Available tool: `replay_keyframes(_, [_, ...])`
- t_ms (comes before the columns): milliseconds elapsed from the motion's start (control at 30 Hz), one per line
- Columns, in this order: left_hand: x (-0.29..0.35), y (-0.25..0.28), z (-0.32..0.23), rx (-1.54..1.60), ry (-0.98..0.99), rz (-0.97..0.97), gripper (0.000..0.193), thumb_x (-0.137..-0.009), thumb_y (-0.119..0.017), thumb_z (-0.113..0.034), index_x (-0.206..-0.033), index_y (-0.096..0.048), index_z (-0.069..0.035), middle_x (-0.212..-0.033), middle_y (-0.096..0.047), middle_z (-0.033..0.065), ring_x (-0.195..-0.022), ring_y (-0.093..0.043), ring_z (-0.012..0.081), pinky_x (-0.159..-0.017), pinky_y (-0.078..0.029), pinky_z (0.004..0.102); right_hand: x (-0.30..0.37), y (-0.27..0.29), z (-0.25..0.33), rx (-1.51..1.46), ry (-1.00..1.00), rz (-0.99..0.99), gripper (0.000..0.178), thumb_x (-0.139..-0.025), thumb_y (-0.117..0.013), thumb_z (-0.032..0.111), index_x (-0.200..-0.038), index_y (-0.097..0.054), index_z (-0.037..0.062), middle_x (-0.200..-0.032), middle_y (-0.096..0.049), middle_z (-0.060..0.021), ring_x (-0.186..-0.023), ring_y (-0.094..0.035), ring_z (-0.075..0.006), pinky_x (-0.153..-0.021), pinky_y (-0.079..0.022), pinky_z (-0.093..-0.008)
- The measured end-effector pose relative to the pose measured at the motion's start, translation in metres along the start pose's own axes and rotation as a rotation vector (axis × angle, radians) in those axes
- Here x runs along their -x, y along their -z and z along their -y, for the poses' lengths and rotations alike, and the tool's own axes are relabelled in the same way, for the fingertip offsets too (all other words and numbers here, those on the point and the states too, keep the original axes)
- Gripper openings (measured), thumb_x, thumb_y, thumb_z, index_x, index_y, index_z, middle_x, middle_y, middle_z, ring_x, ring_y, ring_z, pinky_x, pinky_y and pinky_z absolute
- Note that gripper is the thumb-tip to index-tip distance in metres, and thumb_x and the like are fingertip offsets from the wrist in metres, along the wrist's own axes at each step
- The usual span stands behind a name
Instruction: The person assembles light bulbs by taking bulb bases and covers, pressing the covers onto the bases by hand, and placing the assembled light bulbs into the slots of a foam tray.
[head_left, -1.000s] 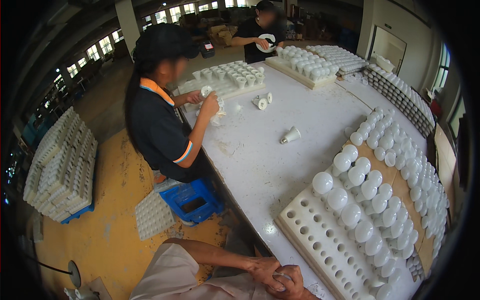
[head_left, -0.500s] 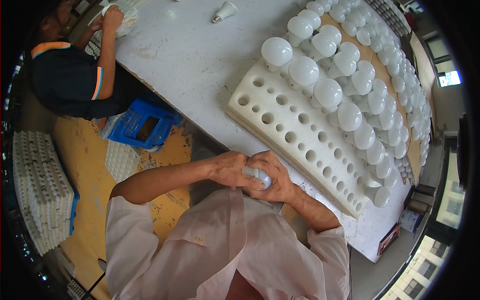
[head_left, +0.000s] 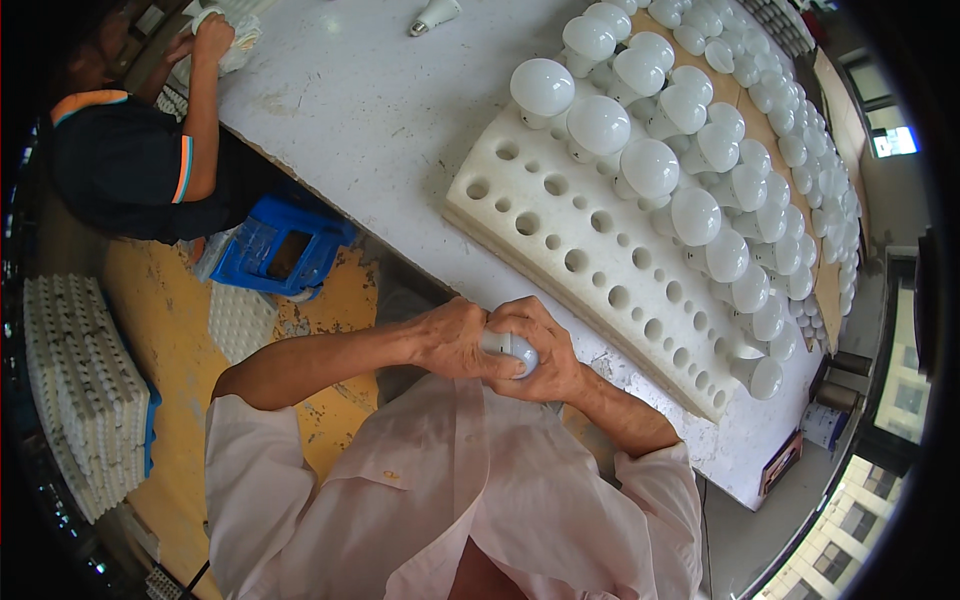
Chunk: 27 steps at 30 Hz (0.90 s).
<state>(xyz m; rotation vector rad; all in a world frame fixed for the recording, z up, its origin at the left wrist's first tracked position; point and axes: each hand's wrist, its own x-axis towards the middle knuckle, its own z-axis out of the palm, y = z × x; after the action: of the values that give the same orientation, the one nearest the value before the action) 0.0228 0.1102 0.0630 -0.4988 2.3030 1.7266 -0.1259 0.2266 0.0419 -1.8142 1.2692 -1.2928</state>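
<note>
Between my two hands, close to my chest at the table's near edge, is a white light bulb (head_left: 519, 353). My left hand (head_left: 452, 338) is closed round its base end, which the fingers hide. My right hand (head_left: 545, 348) wraps its rounded end, with the thumb lying along the side. Just beyond my hands lies a white foam tray (head_left: 570, 222) with rows of round holes. Its near rows hold nothing, while several white bulbs (head_left: 648, 168) stand in its far rows, domes up.
One loose bulb (head_left: 436, 16) lies on the white table (head_left: 340, 95) at the far side. More bulbs (head_left: 790, 115) crowd the right behind a cardboard strip. At left, a co-worker (head_left: 130, 165) sits by a blue plastic stool (head_left: 285, 248). Stacked trays (head_left: 85, 385) stand on the floor.
The view has shifted slightly, so the tray and table sit a little differently in the picture. Both my hands still grip the bulb, which is turned slightly.
</note>
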Motion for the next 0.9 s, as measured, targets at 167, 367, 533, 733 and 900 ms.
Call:
replay_keyframes(167, [-0.005, -0.005, 0.021, -0.018, -0.02, 0.043, 0.067, -0.075, -0.061, -0.059, -0.072, -0.061, 0.007, -0.061, -0.061, 0.0205, -0.06, -0.064, 0.0277, -0.055, -0.049, 0.0351, -0.002, -0.002, -0.002, 0.023, -0.003, -0.015, 0.051, -0.056, -0.074, 0.001, -0.105, -0.057, 0.0039, -0.1, -0.055, -0.0097, -0.089, -0.055, -0.0258, -0.075, -0.049, -0.0352])
replay_keyframes(367, [-0.005, -0.006, 0.005, 0.032, 0.018, 0.073, 0.058, -0.073, -0.064, -0.052, -0.07, -0.061, 0.007, -0.062, -0.062, 0.0183, -0.061, -0.065, 0.0244, -0.054, -0.05, 0.0335, 0.005, -0.009, -0.003, 0.046, 0.089, -0.069, 0.043, -0.057, -0.072, 0.002, -0.097, -0.058, 0.006, -0.098, -0.055, -0.01, -0.084, -0.055, -0.0254, -0.07, -0.048, -0.0345])
replay_keyframes(533, [-0.01, -0.02, 0.013, 0.083, 0.045, 0.009, 0.056, -0.071, -0.064, -0.05, -0.068, -0.062, 0.006, -0.06, -0.061, 0.0163, -0.056, -0.064, 0.0233, -0.05, -0.05, 0.0316, 0.012, -0.007, -0.011, 0.06, 0.096, -0.056, 0.041, -0.057, -0.072, 0.003, -0.094, -0.056, 0.0072, -0.097, -0.053, -0.01, -0.084, -0.054, -0.026, -0.07, -0.048, -0.0351])
replay_keyframes(733, [-0.021, -0.015, 0.027, 0.694, 0.192, 0.183, 0.065, -0.078, -0.053, -0.061, -0.093, -0.063, 0.002, -0.062, -0.061, 0.0138, -0.049, -0.063, 0.0198, -0.033, -0.045, 0.0248, 0.006, 0.003, -0.021, 0.013, -0.07, -0.079, 0.077, -0.06, -0.082, 0.009, -0.123, -0.037, 0.0086, -0.117, -0.045, -0.0139, -0.105, -0.049, -0.0235, -0.085, -0.043, -0.0356])
replay_keyframes(900, [-0.03, -0.023, 0.03, 1.375, 0.149, 0.219, 0.093, -0.079, -0.03, -0.08, -0.111, -0.053, 0.004, -0.065, -0.062, 0.0185, -0.044, -0.062, 0.0221, -0.031, -0.046, 0.0256, 0.014, 0.002, 0.013, -0.279, -0.409, -0.246, 0.084, -0.073, -0.077, 0.008, -0.14, -0.025, 0.005, -0.115, -0.049, -0.0145, -0.088, -0.056, -0.0183, -0.074, -0.049, -0.0337])
